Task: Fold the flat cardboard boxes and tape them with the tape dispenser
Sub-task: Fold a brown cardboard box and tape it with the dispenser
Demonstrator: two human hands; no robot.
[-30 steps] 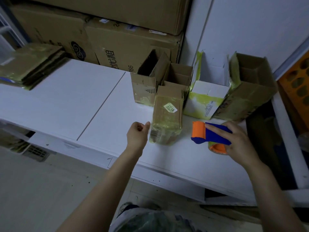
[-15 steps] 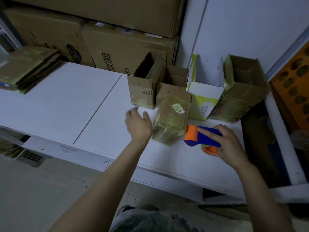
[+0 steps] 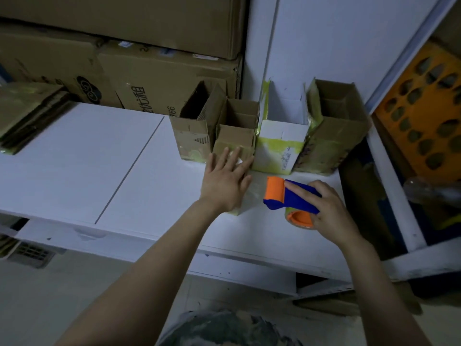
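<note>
The left hand [image 3: 225,183] lay flat, fingers straight, on the small taped box [image 3: 252,198] beneath its palm. The right hand [image 3: 329,211] gripped the tape dispenser [image 3: 287,198], whose roller end sat just beside that box.

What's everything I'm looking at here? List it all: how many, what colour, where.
table: one, white, across the middle.
open boxes: four upright, three brown and one white with yellow-green tape, in a row at the back of the table.
small box: one, brownish, blurred, under the left hand.
tape dispenser: one, blue and orange, right of the small box.
flat cardboard stack: one, brown, far left of the table.
large cartons: several, brown, stacked behind the table.
perforated panel: one, orange, far right.
left hand: flat on the small box, fingers straight.
right hand: grips the tape dispenser.
</note>
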